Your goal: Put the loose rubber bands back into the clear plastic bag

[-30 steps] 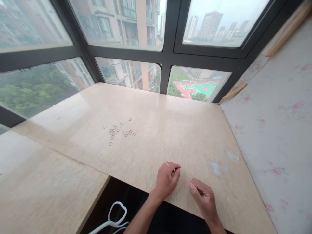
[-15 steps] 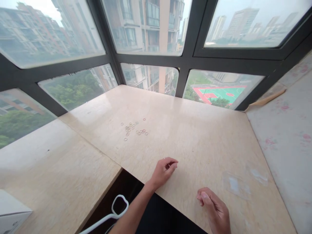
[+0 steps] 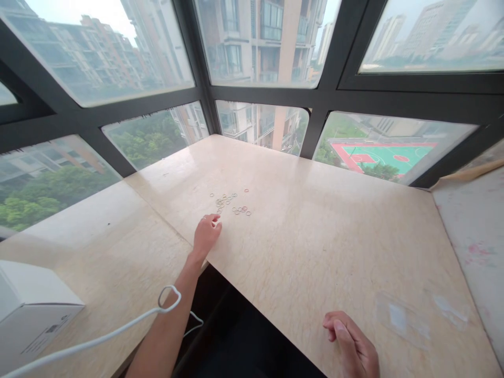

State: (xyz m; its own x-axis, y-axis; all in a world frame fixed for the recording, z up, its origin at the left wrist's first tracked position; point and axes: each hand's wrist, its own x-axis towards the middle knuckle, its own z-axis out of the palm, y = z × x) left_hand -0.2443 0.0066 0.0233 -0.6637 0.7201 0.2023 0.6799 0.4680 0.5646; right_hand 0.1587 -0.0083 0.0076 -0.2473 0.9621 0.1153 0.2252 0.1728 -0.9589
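Note:
My left hand [image 3: 206, 234] is stretched out over the beige marble sill [image 3: 315, 231], its fingers curled together just short of several small thin rings [image 3: 232, 202] scattered on the surface. One ring seems to lie right at its fingertips; whether the fingers grip it is unclear. My right hand [image 3: 352, 346] rests at the sill's near edge, fingers loosely curled in, with nothing visible in it.
A white box [image 3: 31, 310] sits at the left on the lower side ledge [image 3: 98, 262]. A white cable [image 3: 118, 328] loops over the dark gap below my left arm. Dark-framed windows [image 3: 315, 100] enclose the far side. A floral-papered wall [image 3: 476, 231] stands at the right.
My left hand has reached forward and left from near the sill's front edge to the scattered rings. The view has turned left, revealing the white box. My right hand stayed near the front edge.

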